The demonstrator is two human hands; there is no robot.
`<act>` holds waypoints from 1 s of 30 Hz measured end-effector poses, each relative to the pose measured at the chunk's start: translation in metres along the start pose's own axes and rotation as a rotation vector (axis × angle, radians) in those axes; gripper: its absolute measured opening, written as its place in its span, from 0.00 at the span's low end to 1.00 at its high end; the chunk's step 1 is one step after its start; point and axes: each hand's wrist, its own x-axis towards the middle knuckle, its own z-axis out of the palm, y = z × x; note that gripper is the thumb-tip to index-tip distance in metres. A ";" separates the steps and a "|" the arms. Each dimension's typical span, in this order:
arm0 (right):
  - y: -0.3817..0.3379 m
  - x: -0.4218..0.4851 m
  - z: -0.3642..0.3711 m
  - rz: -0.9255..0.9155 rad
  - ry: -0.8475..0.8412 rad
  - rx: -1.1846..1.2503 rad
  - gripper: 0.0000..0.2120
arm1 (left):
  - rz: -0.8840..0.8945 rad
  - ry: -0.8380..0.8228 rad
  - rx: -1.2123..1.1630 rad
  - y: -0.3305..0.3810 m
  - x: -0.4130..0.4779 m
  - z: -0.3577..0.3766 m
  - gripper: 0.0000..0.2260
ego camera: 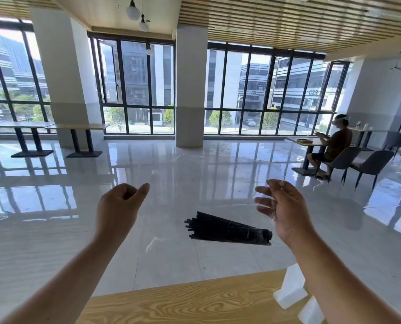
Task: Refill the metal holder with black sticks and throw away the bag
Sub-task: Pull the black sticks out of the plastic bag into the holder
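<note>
A bundle of black sticks (227,230) hangs in the air between my hands, lying almost level inside a clear plastic bag (152,244) that shows only as faint glints and edges. My left hand (122,204) is closed in a pinch on the bag's left side, thumb pointing up. To the right of the sticks, my right hand (279,209) pinches the bag's other side between thumb and forefinger, its remaining fingers spread. The metal holder is not in view.
A wooden table (194,302) lies below my arms at the bottom edge, with a white object (290,288) at its right end. Beyond is a glossy tiled floor. A seated person (335,146) at a table with chairs is far right; two tables (77,127) stand far left.
</note>
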 end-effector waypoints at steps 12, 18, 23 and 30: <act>0.005 -0.003 0.006 0.033 0.019 0.041 0.06 | -0.121 -0.426 -0.217 0.005 -0.006 0.012 0.03; 0.011 -0.005 0.000 0.031 0.024 -0.005 0.06 | -0.220 -0.512 -0.289 0.005 -0.011 0.008 0.07; 0.025 -0.011 -0.007 0.042 0.023 -0.091 0.07 | -0.287 -0.740 -0.419 -0.009 -0.019 0.002 0.06; 0.060 -0.025 -0.020 0.075 0.022 -0.170 0.07 | -0.394 -0.696 -0.484 -0.043 -0.051 0.019 0.06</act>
